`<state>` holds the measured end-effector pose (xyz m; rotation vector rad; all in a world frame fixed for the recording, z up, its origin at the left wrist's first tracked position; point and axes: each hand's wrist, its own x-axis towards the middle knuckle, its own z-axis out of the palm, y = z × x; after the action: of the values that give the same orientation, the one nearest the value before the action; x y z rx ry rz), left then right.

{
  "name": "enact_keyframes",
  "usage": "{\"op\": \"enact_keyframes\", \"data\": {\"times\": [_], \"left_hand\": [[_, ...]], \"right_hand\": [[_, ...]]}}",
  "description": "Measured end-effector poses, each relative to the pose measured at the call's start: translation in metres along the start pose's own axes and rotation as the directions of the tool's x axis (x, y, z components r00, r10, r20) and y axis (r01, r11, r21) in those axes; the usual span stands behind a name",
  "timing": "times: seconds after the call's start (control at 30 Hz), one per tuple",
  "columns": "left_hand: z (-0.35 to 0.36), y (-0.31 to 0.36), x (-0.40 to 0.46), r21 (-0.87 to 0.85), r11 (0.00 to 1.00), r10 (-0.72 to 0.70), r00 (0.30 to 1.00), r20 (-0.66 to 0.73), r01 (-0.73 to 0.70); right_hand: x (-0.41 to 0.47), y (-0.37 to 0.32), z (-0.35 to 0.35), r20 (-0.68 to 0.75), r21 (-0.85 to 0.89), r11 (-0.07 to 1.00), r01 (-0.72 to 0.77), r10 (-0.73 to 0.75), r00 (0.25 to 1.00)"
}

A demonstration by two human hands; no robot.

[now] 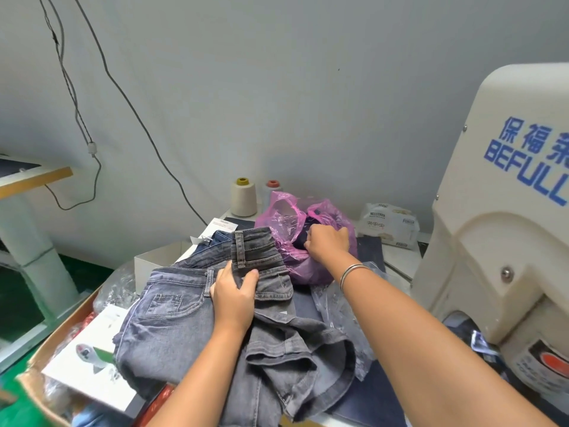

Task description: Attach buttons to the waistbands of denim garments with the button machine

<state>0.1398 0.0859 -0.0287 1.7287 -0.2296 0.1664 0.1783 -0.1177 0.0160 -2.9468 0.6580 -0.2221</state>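
Grey denim garment [197, 306], a matt, washed cloth with raised stitched seams, lies crumpled on darker blue denim [372, 399] of a smoother weave. A pink plastic bag [295, 229], thin, glossy and creased, sits beside clear crinkled plastic film [335, 306]. The button machine [498, 217] wears a cream casing, smooth with a soft sheen, and printed blue lettering. A polished metal bangle [354, 271] gleams on one wrist. Behind, a cone of off-white thread [244, 197] looks matt, and a brown cardboard box edge [61, 331] rough and dull.
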Motion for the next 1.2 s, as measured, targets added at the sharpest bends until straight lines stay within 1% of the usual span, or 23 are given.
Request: {"op": "enact_keyframes", "data": {"times": [0.17,0.2,0.23,0.27,0.3,0.33,0.37,0.4,0.43,0.47,0.5,0.53,0.57,0.67,0.73,0.77,0.9,0.93,1.03,1.1,1.2], "left_hand": [[0.0,0.001,-0.001,-0.002,1.0,0.005,1.0,0.003,-0.005],[0.0,0.002,-0.001,-0.004,1.0,-0.002,1.0,0.003,0.002],[-0.001,0.003,-0.001,-0.007,1.0,-0.004,1.0,0.001,0.004],[-0.001,0.003,-0.001,-0.007,1.0,-0.001,1.0,-0.006,0.001],[-0.001,0.003,-0.002,-0.008,1.0,0.004,1.0,-0.012,-0.005],[-0.001,0.004,-0.002,-0.009,1.0,0.009,1.0,-0.013,-0.009],[-0.001,0.004,-0.003,-0.011,1.0,0.01,1.0,-0.011,-0.01],[-0.002,0.005,-0.003,-0.012,1.0,0.009,1.0,-0.007,-0.009],[-0.002,0.005,-0.003,-0.013,1.0,0.008,1.0,-0.007,-0.008],[-0.002,0.005,-0.003,-0.013,1.0,0.007,1.0,-0.008,-0.007],[-0.002,0.006,-0.003,-0.014,1.0,0.007,1.0,-0.008,-0.007],[-0.002,0.006,-0.004,-0.015,1.0,0.011,1.0,-0.009,-0.011],[-0.003,0.007,-0.004,-0.015,1.0,0.014,1.0,-0.01,-0.014],[-0.004,0.01,-0.005,-0.005,1.0,0.01,1.0,-0.004,-0.01],[-0.004,0.012,-0.006,-0.012,1.0,0.015,1.0,-0.005,-0.015],[-0.004,0.013,-0.006,-0.012,1.0,0.018,1.0,-0.007,-0.018],[-0.004,0.011,-0.005,-0.002,1.0,0.009,1.0,-0.008,-0.009],[-0.004,0.012,-0.006,0.002,1.0,0.005,1.0,-0.007,-0.005],[-0.004,0.014,-0.006,-0.005,1.0,0.004,1.0,-0.001,-0.004],[-0.004,0.013,-0.006,0.001,1.0,0.006,1.0,0.003,-0.006],[-0.003,0.011,-0.004,0.044,0.999,0.002,1.0,0.001,-0.002]], "right_hand": [[-0.004,0.006,-0.002,-0.073,0.102,0.995,-0.023,0.03,0.997],[-0.004,0.005,-0.001,-0.089,0.144,0.989,-0.039,0.052,0.995],[-0.004,0.005,-0.003,-0.114,0.229,0.971,-0.068,0.096,0.989],[-0.004,0.005,-0.007,-0.156,0.358,0.929,-0.09,0.155,0.976],[-0.005,0.006,-0.012,-0.212,0.521,0.849,-0.089,0.229,0.95],[-0.007,0.007,-0.019,-0.254,0.692,0.719,-0.059,0.32,0.913],[-0.01,0.008,-0.027,-0.26,0.843,0.538,-0.003,0.414,0.872],[-0.014,0.008,-0.036,-0.227,0.95,0.302,0.076,0.506,0.832],[-0.019,0.008,-0.045,-0.153,0.986,0.038,0.161,0.58,0.8],[-0.024,0.006,-0.055,-0.053,0.95,-0.212,0.228,0.611,0.79],[-0.03,0.005,-0.064,0.023,0.871,-0.408,0.273,0.59,0.807],[-0.036,0.003,-0.073,0.048,0.792,-0.534,0.297,0.539,0.841],[-0.043,-0.001,-0.08,0.035,0.73,-0.611,0.306,0.481,0.876],[-0.058,-0.007,-0.094,-0.008,0.567,-0.783,0.256,0.306,0.952],[-0.064,-0.008,-0.106,-0.068,0.461,-0.871,0.17,0.156,0.985],[-0.066,-0.007,-0.111,-0.102,0.439,-0.889,0.131,0.096,0.99],[-0.074,-0.011,-0.122,-0.221,0.405,-0.912,0.064,-0.029,0.975],[-0.075,-0.013,-0.122,-0.226,0.385,-0.922,0.043,-0.049,0.973],[-0.07,-0.015,-0.121,-0.118,0.346,-0.937,-0.038,-0.084,0.989],[-0.065,-0.014,-0.121,-0.056,0.357,-0.933,-0.046,-0.07,0.996],[-0.062,-0.018,-0.122,-0.033,0.398,-0.917,-0.038,-0.056,0.998]]}}
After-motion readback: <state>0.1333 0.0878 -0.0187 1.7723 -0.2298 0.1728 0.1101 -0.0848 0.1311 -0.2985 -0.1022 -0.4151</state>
